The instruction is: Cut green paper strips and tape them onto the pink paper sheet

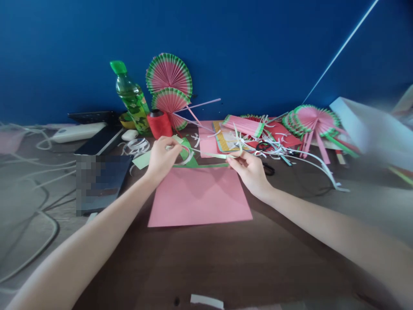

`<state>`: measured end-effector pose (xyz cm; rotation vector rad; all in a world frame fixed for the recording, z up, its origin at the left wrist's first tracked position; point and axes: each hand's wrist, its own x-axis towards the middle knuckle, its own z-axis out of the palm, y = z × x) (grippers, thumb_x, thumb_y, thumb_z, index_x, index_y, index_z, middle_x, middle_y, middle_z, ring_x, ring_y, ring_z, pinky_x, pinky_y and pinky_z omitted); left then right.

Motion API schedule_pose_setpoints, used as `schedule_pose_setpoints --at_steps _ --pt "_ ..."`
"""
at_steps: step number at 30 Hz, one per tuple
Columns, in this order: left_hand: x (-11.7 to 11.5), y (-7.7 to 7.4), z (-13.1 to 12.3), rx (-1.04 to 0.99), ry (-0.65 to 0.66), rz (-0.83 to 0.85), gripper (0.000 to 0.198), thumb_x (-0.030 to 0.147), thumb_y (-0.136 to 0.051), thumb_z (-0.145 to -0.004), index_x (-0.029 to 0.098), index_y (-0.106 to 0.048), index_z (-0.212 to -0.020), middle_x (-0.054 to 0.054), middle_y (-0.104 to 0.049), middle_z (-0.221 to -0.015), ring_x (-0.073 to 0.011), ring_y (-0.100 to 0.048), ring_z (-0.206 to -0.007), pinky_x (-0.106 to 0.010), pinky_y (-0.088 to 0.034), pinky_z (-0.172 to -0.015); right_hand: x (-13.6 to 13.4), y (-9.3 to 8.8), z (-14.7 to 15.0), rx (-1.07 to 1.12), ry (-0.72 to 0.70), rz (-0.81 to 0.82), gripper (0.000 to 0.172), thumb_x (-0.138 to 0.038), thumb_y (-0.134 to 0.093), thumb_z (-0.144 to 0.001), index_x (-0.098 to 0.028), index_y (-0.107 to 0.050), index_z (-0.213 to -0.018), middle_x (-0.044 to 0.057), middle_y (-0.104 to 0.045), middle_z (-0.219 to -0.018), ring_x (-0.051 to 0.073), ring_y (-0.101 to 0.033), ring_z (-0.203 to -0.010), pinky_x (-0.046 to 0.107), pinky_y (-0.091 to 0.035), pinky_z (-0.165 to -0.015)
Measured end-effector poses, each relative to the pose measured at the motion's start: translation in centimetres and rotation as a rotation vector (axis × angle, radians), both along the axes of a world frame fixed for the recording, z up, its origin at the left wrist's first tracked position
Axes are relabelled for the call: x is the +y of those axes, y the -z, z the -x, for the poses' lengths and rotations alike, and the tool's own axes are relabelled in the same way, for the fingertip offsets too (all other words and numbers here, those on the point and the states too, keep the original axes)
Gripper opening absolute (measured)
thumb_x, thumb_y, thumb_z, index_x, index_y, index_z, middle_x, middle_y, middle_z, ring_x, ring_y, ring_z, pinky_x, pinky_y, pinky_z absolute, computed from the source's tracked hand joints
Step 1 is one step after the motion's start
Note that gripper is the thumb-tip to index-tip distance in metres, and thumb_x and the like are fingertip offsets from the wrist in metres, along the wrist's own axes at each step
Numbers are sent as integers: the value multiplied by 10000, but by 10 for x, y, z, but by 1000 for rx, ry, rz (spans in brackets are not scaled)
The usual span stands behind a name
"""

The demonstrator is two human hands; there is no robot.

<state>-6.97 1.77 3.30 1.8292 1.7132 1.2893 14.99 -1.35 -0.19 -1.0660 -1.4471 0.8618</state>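
My left hand (164,157) is closed, its fingertips at what looks like a roll of white tape (190,158). A pale, narrow strip (211,155) runs from near that roll to my right hand (250,170), where thumb and fingers pinch it; loose ends stick up above the fingers. Below both hands lies a pink sheet of paper (200,198), flat on the brown table. Green paper (193,162) borders the sheet's far edge, partly behind the strip. A pale green piece (142,161) pokes out beside my left wrist.
Against the blue wall stand a green bottle (130,101), a red thread spool (160,125) and pleated pink-green paper fans (169,75). More fans (311,120) and white paper scraps (284,148) crowd the right. Black scissors (268,168) lie by my right hand; cables (48,215) trail left.
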Motion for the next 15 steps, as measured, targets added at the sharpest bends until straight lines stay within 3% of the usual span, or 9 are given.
schedule_pose_setpoints --at_steps 4,7,12,15 --pt "14 7 13 -365 -99 79 122 217 -471 -612 172 -552 -533 10 -523 -577 -125 -492 -614 -238 -397 -611 -2 0 0 8 -123 105 225 -401 -577 -760 -181 -543 -796 24 -635 -732 153 -645 -631 306 -539 -630" --pt "19 9 19 -439 -149 71 85 199 -490 -586 176 -531 -516 13 -510 -567 -117 -478 -592 -229 -378 -570 -3 0 0 -20 -214 137 257 -449 -516 -796 -198 -471 -836 27 -644 -769 150 -658 -624 306 -557 -616" --pt "21 -2 30 -314 -237 22 102 187 -475 -613 190 -501 -514 -2 -524 -590 -143 -490 -621 -255 -361 -566 2 -2 -8 -62 -206 139 243 -447 -462 -824 -211 -409 -852 -15 -617 -664 138 -651 -540 275 -551 -534" --pt "18 -10 35 22 -232 80 130 213 -478 -643 196 -512 -519 -7 -501 -551 -172 -490 -629 -287 -335 -576 7 -4 -14 -54 -182 145 253 -445 -471 -818 -203 -407 -856 -23 -620 -630 136 -638 -482 251 -523 -462"
